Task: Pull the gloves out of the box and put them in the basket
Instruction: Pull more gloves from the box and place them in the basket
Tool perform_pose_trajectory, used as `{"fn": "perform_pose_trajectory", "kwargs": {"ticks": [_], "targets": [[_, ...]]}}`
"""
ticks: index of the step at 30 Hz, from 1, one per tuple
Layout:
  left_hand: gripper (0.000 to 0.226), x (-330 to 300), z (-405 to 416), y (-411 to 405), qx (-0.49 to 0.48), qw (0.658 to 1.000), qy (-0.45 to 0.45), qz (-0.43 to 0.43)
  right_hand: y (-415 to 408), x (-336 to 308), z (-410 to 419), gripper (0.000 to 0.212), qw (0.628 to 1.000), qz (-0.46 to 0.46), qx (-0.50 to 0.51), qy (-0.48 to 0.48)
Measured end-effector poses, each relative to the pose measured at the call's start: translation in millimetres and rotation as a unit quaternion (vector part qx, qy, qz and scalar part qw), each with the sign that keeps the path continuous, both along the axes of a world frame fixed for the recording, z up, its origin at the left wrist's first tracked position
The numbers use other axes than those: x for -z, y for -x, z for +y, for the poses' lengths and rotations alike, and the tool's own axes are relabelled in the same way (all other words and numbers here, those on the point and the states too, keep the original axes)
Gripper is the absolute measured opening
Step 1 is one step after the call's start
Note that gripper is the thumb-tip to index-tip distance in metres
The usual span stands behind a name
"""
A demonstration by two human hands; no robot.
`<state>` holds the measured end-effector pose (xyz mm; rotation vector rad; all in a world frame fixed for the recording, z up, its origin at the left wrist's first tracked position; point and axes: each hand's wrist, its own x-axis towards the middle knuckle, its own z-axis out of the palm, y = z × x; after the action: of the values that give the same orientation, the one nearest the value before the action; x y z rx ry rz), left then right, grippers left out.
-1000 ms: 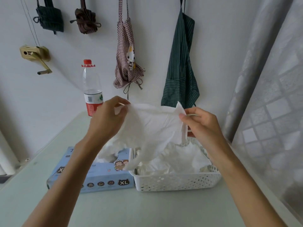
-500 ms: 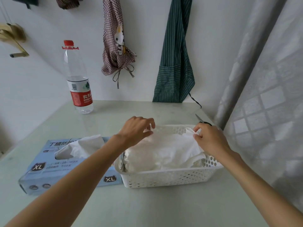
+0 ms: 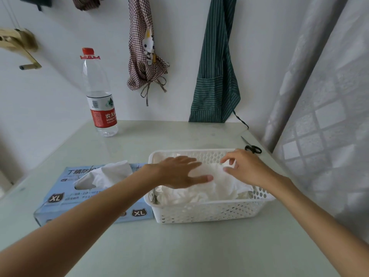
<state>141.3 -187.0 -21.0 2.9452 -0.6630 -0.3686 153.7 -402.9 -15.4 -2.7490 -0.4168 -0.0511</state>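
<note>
A white perforated basket stands on the table at centre right, filled with white gloves. My left hand lies flat on the pile, fingers spread and pressing it down. Over the right side of the pile hovers my right hand, fingers loose and holding nothing. Left of the basket lies a light-blue glove box marked XL. One white glove sticks up out of its top slot.
A water bottle with a red cap stands at the back left. Black scissors lie behind the basket near a grey curtain. Aprons hang on the wall: a checked one and a green striped one.
Both hands brought a glove down from the air into the basket and released it. My left hand went from pinching to lying flat on the pile; my right hand's fingers loosened.
</note>
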Motion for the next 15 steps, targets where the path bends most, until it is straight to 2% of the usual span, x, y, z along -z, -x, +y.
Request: {"fn": "perform_pose_trajectory", "kwargs": {"ticks": [1,3,5,8,10,12,15], "targets": [[0.097,3,-1,2,-0.013,0.998,-0.043,0.054,0,0,3,0.042,0.997,0.058,-0.01,0.055],[0.111,9,3,3,-0.05,0.989,-0.092,0.105,0,0,6,0.083,0.974,0.172,-0.017,0.148],[0.116,13,6,5,-0.069,0.981,-0.136,0.119,1,2,8,0.104,0.95,0.226,-0.021,0.215],[0.105,17,6,11,-0.06,0.976,-0.188,0.096,-1,13,11,0.111,0.936,0.244,-0.014,0.254],[0.095,20,4,13,-0.052,0.976,-0.2,0.067,-3,18,13,0.106,0.932,0.247,-0.011,0.267],[0.094,23,2,10,-0.048,0.968,-0.234,0.076,-5,23,14,0.099,0.928,0.249,-0.012,0.276],[0.094,29,-2,5,-0.054,0.966,-0.238,0.082,-5,32,15,0.092,0.93,0.24,-0.004,0.279]]}}
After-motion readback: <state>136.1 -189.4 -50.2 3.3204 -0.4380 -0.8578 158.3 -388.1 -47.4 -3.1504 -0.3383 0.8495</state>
